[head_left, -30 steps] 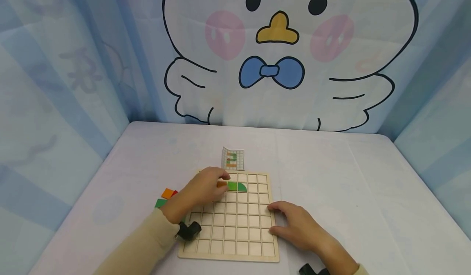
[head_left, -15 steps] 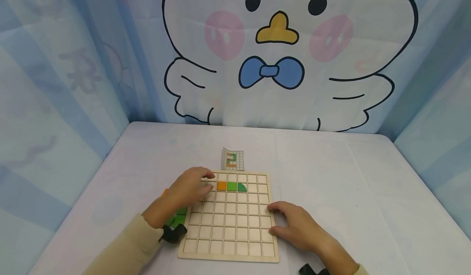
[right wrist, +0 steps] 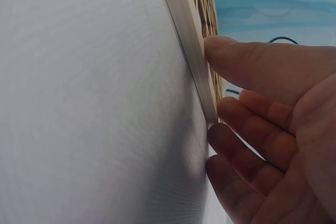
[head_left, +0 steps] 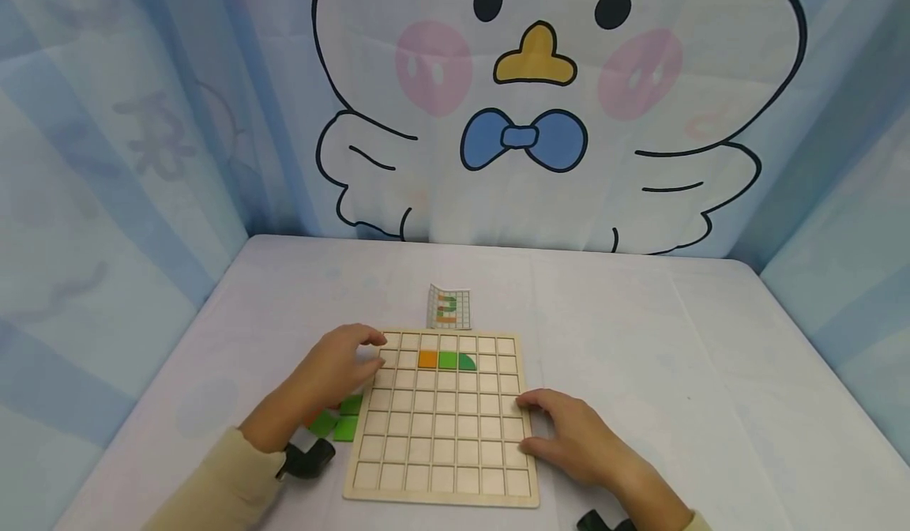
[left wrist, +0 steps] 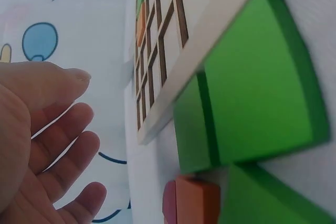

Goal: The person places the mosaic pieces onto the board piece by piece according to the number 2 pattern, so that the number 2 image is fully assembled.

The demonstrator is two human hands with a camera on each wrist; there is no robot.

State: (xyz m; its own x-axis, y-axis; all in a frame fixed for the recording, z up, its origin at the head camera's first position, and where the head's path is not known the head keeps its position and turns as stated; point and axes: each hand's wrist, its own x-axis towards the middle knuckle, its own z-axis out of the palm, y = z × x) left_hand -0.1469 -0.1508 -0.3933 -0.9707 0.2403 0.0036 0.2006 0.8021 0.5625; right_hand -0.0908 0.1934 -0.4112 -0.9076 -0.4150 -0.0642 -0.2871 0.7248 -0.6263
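A wooden grid board [head_left: 444, 424] lies on the table. One of its upper rows holds an orange square tile [head_left: 428, 359], a green square tile [head_left: 448, 359] and a dark green quarter-round tile [head_left: 466, 362], side by side. My left hand [head_left: 341, 369] hovers at the board's upper left edge, fingers loosely bent and nothing between them. Thumb and fingertips of my right hand [head_left: 572, 436] touch the board's right edge; the right wrist view shows them relaxed against it. Loose green tiles [left wrist: 262, 82] lie beside the board's left edge, partly hidden by my left arm in the head view.
A small pattern card [head_left: 453, 310] with a coloured grid lies behind the board. Next to the green tiles are an orange piece [left wrist: 197, 200] and a pinkish-red one [left wrist: 169, 201]. Behind the white table [head_left: 640, 318] hangs a printed curtain [head_left: 526, 207].
My left hand has let go of the orange tile, which stays in the grid, and has drawn back leftward to the board's edge. The right hand has stayed in place.
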